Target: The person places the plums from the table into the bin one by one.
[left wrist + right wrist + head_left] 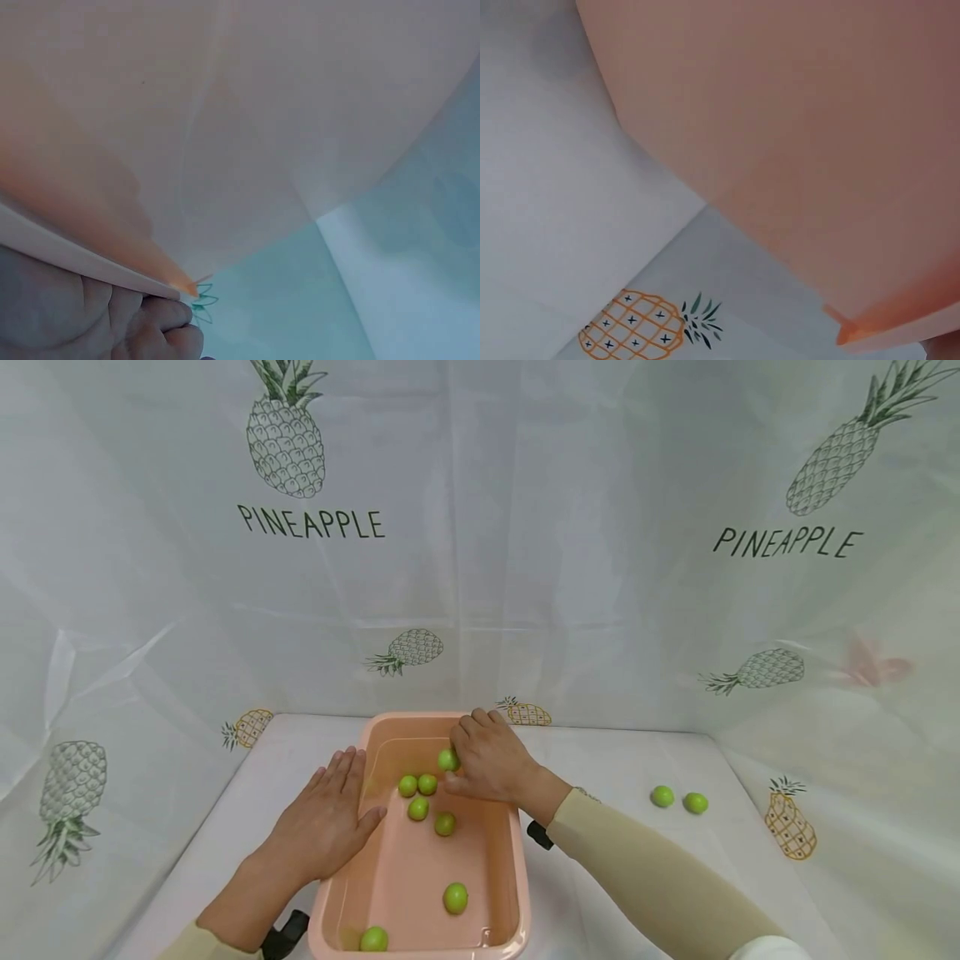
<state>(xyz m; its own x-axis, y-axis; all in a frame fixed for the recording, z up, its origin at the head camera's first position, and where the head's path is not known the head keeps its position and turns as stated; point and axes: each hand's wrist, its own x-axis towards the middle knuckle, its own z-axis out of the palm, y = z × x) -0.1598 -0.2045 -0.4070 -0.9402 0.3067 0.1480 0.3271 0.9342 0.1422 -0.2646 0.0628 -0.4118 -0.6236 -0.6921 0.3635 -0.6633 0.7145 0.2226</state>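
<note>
A peach-pink plastic tub [517, 860] stands on the white table, with several small round green fruits [455, 898] loose on its floor. My right hand [495, 760] reaches over the tub's far right rim and pinches one green fruit [448, 760] between fingers and thumb. On the left rim rests my left hand [326, 818], fingers straight and together, thumb over the inside. The left wrist view shows the tub's outer wall [225, 135] with my left hand [97, 322] against the rim. In the right wrist view, the tub's wall [780, 127] hides most of my right hand.
Two more green fruits [663, 796] lie on the white table [600, 860] to the right of the tub. Behind and around the table hangs a pale sheet [570, 568] printed with pineapples. Dark wrist straps [285, 935] show at both wrists.
</note>
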